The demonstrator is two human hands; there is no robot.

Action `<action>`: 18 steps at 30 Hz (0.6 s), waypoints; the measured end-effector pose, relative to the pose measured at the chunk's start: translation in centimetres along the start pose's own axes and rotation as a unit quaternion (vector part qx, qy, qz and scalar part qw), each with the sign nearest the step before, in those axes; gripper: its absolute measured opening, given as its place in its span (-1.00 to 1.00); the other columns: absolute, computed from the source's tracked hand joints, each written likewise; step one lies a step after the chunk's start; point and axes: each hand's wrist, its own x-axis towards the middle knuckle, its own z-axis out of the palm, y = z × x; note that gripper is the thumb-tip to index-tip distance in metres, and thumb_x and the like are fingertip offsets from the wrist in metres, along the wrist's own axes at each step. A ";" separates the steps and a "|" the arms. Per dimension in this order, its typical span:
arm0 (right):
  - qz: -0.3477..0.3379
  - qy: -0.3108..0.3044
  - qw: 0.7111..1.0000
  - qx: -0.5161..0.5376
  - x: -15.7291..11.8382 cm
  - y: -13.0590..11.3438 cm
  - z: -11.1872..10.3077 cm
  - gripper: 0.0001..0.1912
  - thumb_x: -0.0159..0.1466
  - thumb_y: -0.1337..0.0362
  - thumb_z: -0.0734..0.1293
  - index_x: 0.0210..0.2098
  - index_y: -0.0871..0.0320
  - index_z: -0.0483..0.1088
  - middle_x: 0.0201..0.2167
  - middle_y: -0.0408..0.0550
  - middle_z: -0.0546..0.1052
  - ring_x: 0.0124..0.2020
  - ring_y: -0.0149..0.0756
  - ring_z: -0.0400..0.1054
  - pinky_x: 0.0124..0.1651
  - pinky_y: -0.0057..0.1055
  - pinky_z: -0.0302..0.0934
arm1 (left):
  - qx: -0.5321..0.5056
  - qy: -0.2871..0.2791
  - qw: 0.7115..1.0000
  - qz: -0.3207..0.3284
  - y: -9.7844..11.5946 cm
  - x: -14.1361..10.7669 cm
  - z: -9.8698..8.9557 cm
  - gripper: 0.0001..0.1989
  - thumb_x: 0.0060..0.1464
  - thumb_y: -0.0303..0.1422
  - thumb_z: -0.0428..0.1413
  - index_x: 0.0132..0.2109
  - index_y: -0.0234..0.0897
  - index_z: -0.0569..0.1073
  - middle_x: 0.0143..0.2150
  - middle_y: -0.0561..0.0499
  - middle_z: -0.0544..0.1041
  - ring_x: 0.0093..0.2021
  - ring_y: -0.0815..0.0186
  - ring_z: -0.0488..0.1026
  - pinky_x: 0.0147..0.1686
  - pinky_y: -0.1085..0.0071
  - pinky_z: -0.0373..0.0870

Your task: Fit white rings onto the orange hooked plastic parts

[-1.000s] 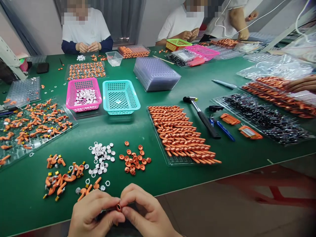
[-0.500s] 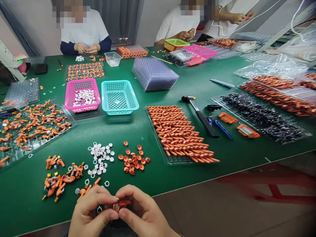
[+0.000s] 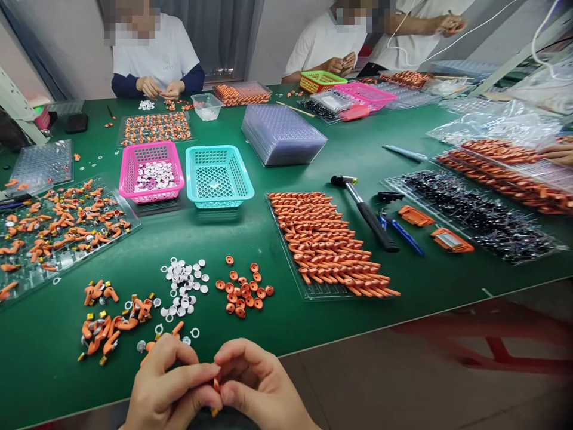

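Observation:
At the table's front edge, my left hand (image 3: pixel 172 385) and my right hand (image 3: pixel 259 382) meet fingertip to fingertip. Both pinch a small orange part (image 3: pixel 216 385), mostly hidden by the fingers, with a bit of yellow showing below it. Just beyond the hands lie white discs (image 3: pixel 181 286) and several orange round caps (image 3: pixel 244 291). To the left are loose orange stem-shaped pieces (image 3: pixel 105 334) with yellow and silver bits. Some of these pieces and white rings lie right behind my left hand.
A pink basket (image 3: pixel 128 173) holds white discs beside a turquoise basket (image 3: pixel 244 185). Orange parts fill a tray (image 3: pixel 290 272) at centre right. A hammer (image 3: pixel 373 224), pens and a tray of black parts (image 3: pixel 483 209) lie right. People work across the table; another hand (image 3: pixel 559 154) shows far right.
My fingers have closed more tightly round the orange part, which is turned and shows less. Another person's hand has appeared at the right edge. The view has shifted slightly.

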 end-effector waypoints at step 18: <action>-0.002 0.024 0.997 -0.079 -0.4 0.3 -0.4 -0.77 0.07 0.16 0.58 -0.27 0.01 0.67 -0.35 -0.10 0.71 -0.37 -0.31 0.59 -0.21 -0.49 0.46 | 0.092 -0.009 0.995 0.044 0.3 -1.3 -0.7 -0.73 0.07 -0.60 0.22 -0.10 -0.21 0.57 -0.37 0.00 0.50 -0.39 0.26 0.41 -0.35 0.30 0.39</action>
